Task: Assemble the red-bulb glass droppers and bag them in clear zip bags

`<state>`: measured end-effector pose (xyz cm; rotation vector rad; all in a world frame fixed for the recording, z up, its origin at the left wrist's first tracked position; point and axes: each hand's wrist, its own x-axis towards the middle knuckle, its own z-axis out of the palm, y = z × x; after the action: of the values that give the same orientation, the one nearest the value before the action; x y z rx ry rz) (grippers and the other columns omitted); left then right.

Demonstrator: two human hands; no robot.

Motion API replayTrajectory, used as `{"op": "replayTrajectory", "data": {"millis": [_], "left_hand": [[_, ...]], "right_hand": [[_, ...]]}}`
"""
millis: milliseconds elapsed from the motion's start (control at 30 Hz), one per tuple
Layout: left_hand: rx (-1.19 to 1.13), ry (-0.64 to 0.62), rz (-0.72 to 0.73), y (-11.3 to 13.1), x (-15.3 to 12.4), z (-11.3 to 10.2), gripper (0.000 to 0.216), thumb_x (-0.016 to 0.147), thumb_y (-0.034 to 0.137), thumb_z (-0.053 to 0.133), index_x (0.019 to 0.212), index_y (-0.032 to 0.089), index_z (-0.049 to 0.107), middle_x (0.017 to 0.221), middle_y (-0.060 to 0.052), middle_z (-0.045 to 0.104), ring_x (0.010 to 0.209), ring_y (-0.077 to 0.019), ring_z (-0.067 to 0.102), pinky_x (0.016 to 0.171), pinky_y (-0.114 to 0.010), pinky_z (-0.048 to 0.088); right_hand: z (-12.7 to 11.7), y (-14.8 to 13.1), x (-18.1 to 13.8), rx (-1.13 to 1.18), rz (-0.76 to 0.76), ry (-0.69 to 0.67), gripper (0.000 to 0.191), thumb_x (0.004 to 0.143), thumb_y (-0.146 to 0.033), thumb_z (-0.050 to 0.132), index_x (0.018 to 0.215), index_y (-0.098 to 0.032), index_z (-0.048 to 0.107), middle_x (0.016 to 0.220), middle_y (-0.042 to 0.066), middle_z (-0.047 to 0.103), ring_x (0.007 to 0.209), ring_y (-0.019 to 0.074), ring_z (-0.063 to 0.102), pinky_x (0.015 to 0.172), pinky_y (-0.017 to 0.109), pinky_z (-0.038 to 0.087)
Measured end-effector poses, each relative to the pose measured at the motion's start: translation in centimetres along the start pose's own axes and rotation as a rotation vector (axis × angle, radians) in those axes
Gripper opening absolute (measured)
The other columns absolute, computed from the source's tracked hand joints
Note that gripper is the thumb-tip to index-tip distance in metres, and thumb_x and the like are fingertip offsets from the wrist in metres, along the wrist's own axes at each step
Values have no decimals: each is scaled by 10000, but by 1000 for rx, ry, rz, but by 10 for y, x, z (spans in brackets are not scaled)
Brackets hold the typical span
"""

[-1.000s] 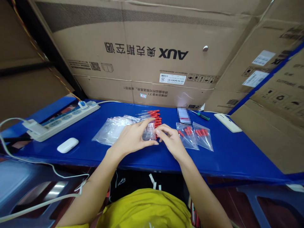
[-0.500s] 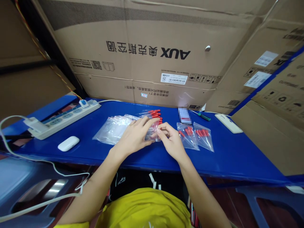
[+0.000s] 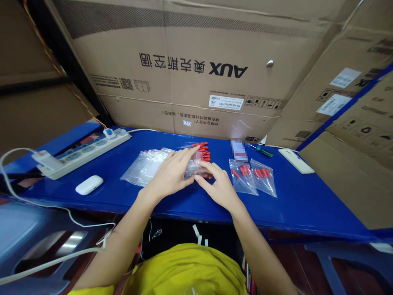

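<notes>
Between my hands is a small clear zip bag (image 3: 193,167), partly hidden by my fingers. My left hand (image 3: 174,169) grips its left side, thumb below and fingers above. On its right edge my right hand (image 3: 217,183) closes thumb and fingers. Just beyond lie several red-handled pieces with thin metal shafts (image 3: 203,150), loose on the blue table. To the left of my left hand a pile of clear zip bags (image 3: 144,167) lies flat. Right of my right hand rest two zip bags with red pieces inside, a nearer one (image 3: 244,180) and another (image 3: 264,180).
A blurred-out phone-like object (image 3: 238,150) and a green-handled screwdriver (image 3: 263,151) lie at the back. A white power bank-like slab (image 3: 296,160) is at right. On the left are a power strip (image 3: 84,153) and a white earphone case (image 3: 89,185). A large cardboard box (image 3: 184,37) stands behind.
My right fingers have shifted slightly left and spread along the bag's edge. The bag now sits flatter between my hands, and more of the red pieces behind show.
</notes>
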<state>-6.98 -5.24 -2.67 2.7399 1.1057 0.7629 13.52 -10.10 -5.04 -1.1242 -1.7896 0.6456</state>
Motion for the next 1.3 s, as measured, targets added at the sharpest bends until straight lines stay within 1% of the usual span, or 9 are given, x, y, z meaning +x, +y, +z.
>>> {"op": "replayTrajectory", "data": {"millis": [133, 267, 333, 467, 600, 767, 900, 1100, 1300], "left_hand": [[-23, -31, -8, -3, 0, -4, 746, 941, 333, 682, 1616, 231, 382, 1605, -159, 537, 1456, -372, 541, 1177, -544, 461], [-72, -41, -24, -11, -1, -8, 827, 926, 329, 695, 1651, 217, 314, 1659, -161, 480, 1473, -359, 528, 1209, -533, 447], [-108, -42, -54, -17, -2, -9, 853, 923, 369, 711, 1655, 206, 305, 1664, -172, 469, 1464, -363, 534, 1217, -530, 443], [-171, -56, -102, -26, -3, -10, 862, 919, 461, 734, 1639, 189, 345, 1629, -188, 496, 1404, -367, 578, 1189, -524, 470], [-178, -85, -73, -30, -4, -9, 811, 935, 499, 713, 1628, 212, 405, 1577, -168, 536, 1442, -369, 539, 1216, -551, 436], [-148, -145, -94, -34, -6, -6, 837, 925, 460, 704, 1660, 207, 394, 1648, -181, 477, 1563, -397, 415, 1264, -578, 379], [-137, -137, -64, -34, -7, -4, 827, 946, 356, 639, 1691, 193, 320, 1707, -172, 420, 1593, -386, 377, 1290, -593, 341], [-132, -54, -57, -36, -5, -4, 847, 918, 286, 612, 1696, 220, 284, 1728, -152, 385, 1582, -388, 387, 1288, -615, 329], [-165, -41, -52, -35, -2, -3, 828, 908, 281, 613, 1679, 208, 320, 1649, -157, 467, 1501, -362, 470, 1256, -573, 384]], "right_hand": [[-2, 0, 2, -72, -39, 29, 274, 971, -324, 713, 1236, -284, 772, 1118, 57, 771, 983, 238, 691, 890, 390, 562], [-5, 7, 4, -86, -3, 155, 253, 976, -260, 639, 1190, -272, 773, 1140, 61, 747, 893, 215, 666, 764, 343, 544], [-5, 14, 4, -197, 51, 198, 291, 977, -230, 595, 1213, -261, 762, 1124, 71, 726, 894, 222, 656, 779, 351, 538], [-1, 26, 1, -412, 141, 139, 366, 987, -229, 585, 1330, -255, 710, 1178, 99, 691, 953, 256, 652, 847, 393, 533], [2, 30, -2, -524, 154, 107, 299, 1000, -211, 587, 1271, -250, 707, 1141, 98, 714, 944, 267, 648, 846, 399, 506], [3, 29, -1, -564, 122, 141, 204, 984, -171, 592, 1135, -254, 700, 1035, 67, 753, 911, 268, 631, 777, 368, 462], [0, 25, 1, -450, 106, 203, 160, 1000, -199, 574, 1072, -254, 706, 1014, 54, 751, 863, 244, 645, 792, 363, 470], [-5, 20, 3, -217, 96, 477, 195, 1035, -319, 545, 1089, -229, 709, 1049, 70, 744, 825, 213, 662, 751, 337, 503], [-7, 12, 2, -118, 114, 735, 218, 1026, -379, 580, 1088, -210, 704, 1031, 83, 733, 870, 222, 660, 709, 313, 485]]}}
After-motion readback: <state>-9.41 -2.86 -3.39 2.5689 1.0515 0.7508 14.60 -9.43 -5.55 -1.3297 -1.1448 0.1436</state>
